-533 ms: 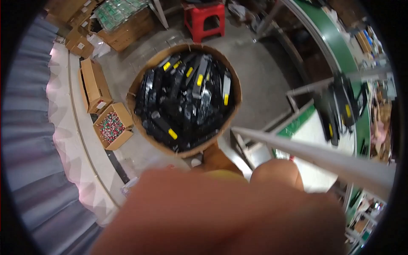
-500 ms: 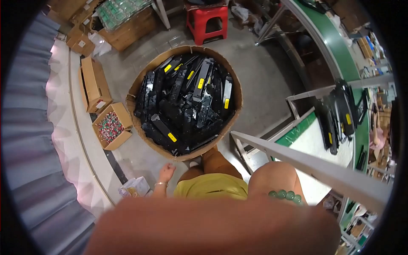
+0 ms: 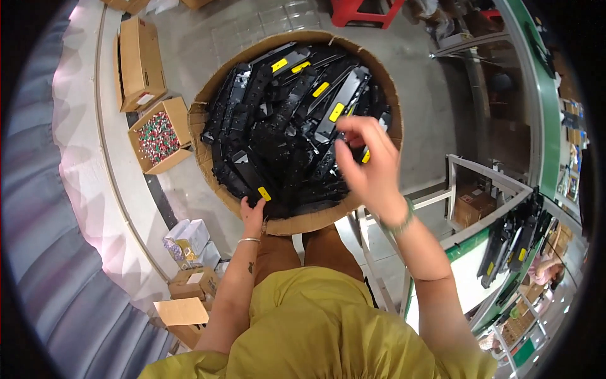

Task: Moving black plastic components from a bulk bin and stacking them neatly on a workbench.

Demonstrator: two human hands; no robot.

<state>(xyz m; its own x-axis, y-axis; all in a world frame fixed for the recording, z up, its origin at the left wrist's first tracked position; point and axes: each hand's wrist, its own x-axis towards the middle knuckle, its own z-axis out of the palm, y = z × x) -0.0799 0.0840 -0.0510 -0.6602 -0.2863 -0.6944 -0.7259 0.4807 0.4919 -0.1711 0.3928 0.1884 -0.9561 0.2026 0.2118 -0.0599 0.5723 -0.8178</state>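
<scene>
Black plastic parts (image 3: 237, 117) fill a round cardboard bin (image 3: 309, 224) in the head view, heaped at different angles, several bearing yellow labels. The bin stands on the grey floor just in front of the person, who wears a yellow-green shirt (image 3: 309, 328). The left hand (image 3: 252, 215) is at the bin's near-left rim, fingertips beside the end of a part with a yellow label (image 3: 264, 193); whether it grips that part or only touches it, I cannot tell. The right hand (image 3: 372, 161) hangs over the right side of the heap, fingers loosely curled and thumb apart from them, with nothing seen between. To the left of the bin, an open box (image 3: 180, 119) contains small red, green and white bits. To the right, more black parts (image 3: 505, 249) lie on a white-topped table (image 3: 451, 268). Beyond the bin is a red stool (image 3: 360, 15).
</scene>
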